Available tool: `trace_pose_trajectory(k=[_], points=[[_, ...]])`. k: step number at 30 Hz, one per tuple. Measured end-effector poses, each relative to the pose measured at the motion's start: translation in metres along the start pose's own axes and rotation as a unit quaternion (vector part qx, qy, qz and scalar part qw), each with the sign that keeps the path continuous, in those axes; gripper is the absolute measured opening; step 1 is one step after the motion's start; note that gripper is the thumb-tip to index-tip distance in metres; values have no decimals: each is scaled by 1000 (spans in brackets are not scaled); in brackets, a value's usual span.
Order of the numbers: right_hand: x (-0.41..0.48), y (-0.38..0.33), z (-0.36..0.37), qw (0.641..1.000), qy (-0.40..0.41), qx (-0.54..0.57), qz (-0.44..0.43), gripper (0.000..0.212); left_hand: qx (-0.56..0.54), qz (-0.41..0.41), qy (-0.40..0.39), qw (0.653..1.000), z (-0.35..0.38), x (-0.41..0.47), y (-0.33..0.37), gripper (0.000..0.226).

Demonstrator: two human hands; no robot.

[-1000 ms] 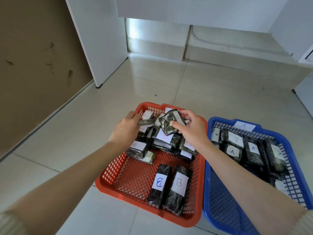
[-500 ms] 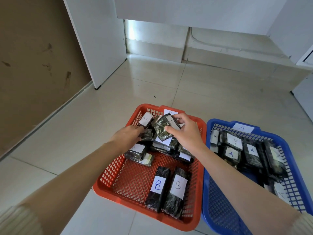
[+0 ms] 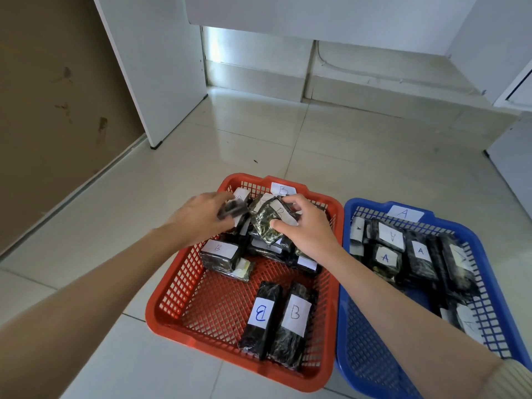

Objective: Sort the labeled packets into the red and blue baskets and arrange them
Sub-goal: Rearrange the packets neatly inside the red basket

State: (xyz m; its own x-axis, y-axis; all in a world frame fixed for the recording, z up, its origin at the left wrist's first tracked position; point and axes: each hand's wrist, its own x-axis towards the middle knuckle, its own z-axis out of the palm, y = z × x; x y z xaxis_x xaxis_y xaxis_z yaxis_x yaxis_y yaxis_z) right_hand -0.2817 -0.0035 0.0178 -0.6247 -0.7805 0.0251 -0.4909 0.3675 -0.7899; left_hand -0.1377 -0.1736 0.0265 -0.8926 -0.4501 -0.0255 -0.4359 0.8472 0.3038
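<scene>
Both hands have dropped since 1 s ago, now low over the pile. L hand (image 3: 198,218) grips dark pkt (image 3: 234,210); R hand (image 3: 309,230) pinches B pkt (image 3: 266,224) by its thumb, both inside red basket (image 3: 178,286). Prob. arranging Bs.

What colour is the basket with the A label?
The basket is blue; the head view shows it.

Red basket (image 3: 151,311): two black B packets (image 3: 293,321) flat, side by side near us, pile (image 3: 220,254) at far end. Over it we grip a dark packet (image 3: 234,210) in left hand (image 3: 198,217), shiny packet (image 3: 264,224) in right hand (image 3: 305,228). Blue basket (image 3: 374,204) alongside: A packets (image 3: 420,254).
</scene>
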Motion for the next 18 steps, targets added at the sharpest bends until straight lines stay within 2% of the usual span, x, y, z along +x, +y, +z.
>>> trace_pose_trajectory(k=[2, 3, 5, 6, 8, 10, 11, 12, 15, 16, 18], points=[[1, 0, 0, 1000, 5, 6, 1, 48, -168, -75, 11, 983, -6, -6, 2, 35], [1, -1, 0, 1000, 8, 7, 2, 47, -274, -117, 9, 955, -7, -7, 2, 33], [2, -2, 1, 1000, 14, 10, 7, 46, -465, -180, -17, 867, -7, -9, 2, 34], [2, -2, 1, 1000, 15, 10, 10, 46, -527, -194, -32, 827, -6, -9, 2, 34], [2, -5, 1, 1000, 13, 6, 12, 46, -594, -204, -56, 776, -4, -11, 4, 33], [2, -6, 1, 1000, 10, -2, 12, 48, -613, -206, -66, 760, -3, -12, 6, 31], [1, -7, 1, 1000, 10, -4, 13, 49, -600, -203, -66, 771, -3, -12, 6, 32], [1, -7, 1, 1000, 11, -3, 15, 49, -562, -195, -63, 801, -2, -11, 5, 35], [1, -7, 0, 1000, 12, -3, 18, 49, -292, -116, -44, 948, -4, -7, -4, 46], [1, -8, 0, 1000, 11, -3, 18, 49, -210, -81, -42, 973, -3, -5, -8, 50], [0, -8, 1, 1000, 10, -2, 15, 48, -117, -21, -57, 991, -1, 0, -10, 55]])
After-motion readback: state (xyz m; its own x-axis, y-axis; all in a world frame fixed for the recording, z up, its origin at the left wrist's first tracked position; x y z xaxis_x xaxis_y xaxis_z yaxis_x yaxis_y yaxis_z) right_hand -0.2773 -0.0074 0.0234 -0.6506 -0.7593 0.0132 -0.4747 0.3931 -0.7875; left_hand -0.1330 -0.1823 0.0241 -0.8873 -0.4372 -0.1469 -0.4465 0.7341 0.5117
